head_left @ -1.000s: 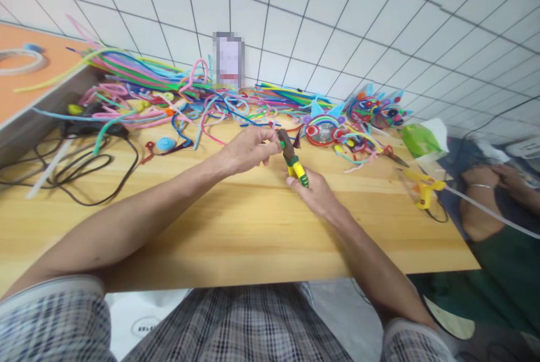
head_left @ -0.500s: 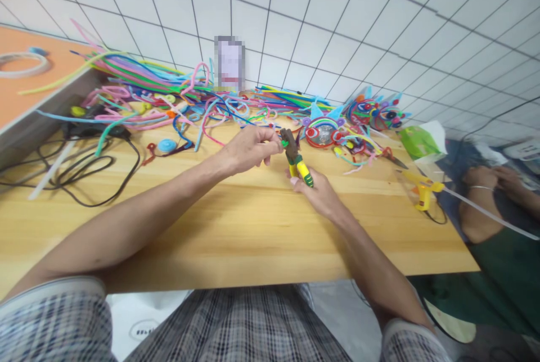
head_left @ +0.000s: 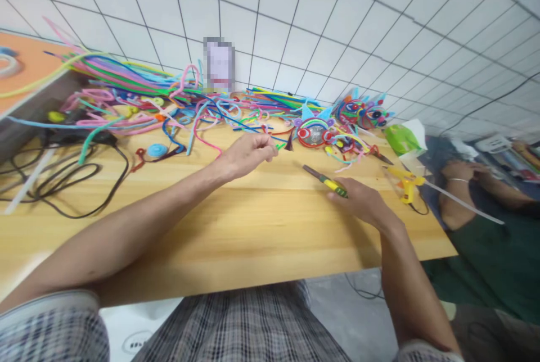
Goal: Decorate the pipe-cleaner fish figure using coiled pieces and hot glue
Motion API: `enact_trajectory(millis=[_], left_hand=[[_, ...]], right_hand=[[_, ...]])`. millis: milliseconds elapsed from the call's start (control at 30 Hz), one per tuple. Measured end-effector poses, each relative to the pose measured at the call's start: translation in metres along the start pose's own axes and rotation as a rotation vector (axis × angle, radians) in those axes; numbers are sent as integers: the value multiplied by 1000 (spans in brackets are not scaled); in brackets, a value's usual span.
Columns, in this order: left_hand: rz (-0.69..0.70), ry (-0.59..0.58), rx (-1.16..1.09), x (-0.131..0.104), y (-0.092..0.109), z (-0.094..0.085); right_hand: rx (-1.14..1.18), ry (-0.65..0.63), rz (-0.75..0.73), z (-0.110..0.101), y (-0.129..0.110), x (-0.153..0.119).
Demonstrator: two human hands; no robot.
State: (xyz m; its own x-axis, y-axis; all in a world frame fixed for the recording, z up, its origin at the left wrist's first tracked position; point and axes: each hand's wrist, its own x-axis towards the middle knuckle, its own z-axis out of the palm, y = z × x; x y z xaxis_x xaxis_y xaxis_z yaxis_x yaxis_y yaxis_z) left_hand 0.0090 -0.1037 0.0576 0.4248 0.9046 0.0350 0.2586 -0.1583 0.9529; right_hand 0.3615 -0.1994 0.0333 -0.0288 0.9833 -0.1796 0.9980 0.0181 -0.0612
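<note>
Pliers (head_left: 325, 180) with green-and-yellow handles lie flat on the wooden table (head_left: 236, 221), at about 3 o'clock from the table's middle, nose pointing toward 10 o'clock. The right hand (head_left: 360, 202) rests palm-down over the handle end, fingertips touching the grips; whether it actually clasps them I cannot tell. The left hand (head_left: 247, 154), at 12 o'clock from centre, is pinched shut on a short green pipe-cleaner piece (head_left: 279, 146), thumb pressed against forefinger, knuckles curled. The 2 hands sit well apart.

Beyond the left hand, a tangle of coloured pipe cleaners (head_left: 139, 92) sprawls along the wall edge from 9 to 12 o'clock. At 1 o'clock sit 2 finished pipe-cleaner masks (head_left: 314, 131). A yellow glue gun (head_left: 405, 185) lies at 3 o'clock, just beside the right hand, and a green tissue pack (head_left: 403, 138) sits behind it. Black cables (head_left: 63, 179) loop at 9 o'clock. Another person's arm (head_left: 459, 173) shows past the table's right edge.
</note>
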Motion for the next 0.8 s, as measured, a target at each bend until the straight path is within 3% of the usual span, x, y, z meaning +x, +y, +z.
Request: enact_trajectory(millis=[100,200,300,400,500,600,800], left_hand=[[-14,-35,-12,-1,-3,7],[-16,-48,-46,-5,-5,15],[-25,-67,-87,-10,-7,24],[-24,-69,-111,-12,-9,32],[-7,-45,-127,-12,-12,37],[14,-19,-123,-10,-16,37],[44,-15,-88,-4,-30,40]], right_hand=[[-95,38,134,14,21,-2],[26,233,64,20,19,4],[424,383,-81,17,-19,19],[864,298,-182,13,-75,37],[1017,308,-245,12,-118,51],[1006,398,-273,14,-133,55],[869,544,-344,19,-129,53]])
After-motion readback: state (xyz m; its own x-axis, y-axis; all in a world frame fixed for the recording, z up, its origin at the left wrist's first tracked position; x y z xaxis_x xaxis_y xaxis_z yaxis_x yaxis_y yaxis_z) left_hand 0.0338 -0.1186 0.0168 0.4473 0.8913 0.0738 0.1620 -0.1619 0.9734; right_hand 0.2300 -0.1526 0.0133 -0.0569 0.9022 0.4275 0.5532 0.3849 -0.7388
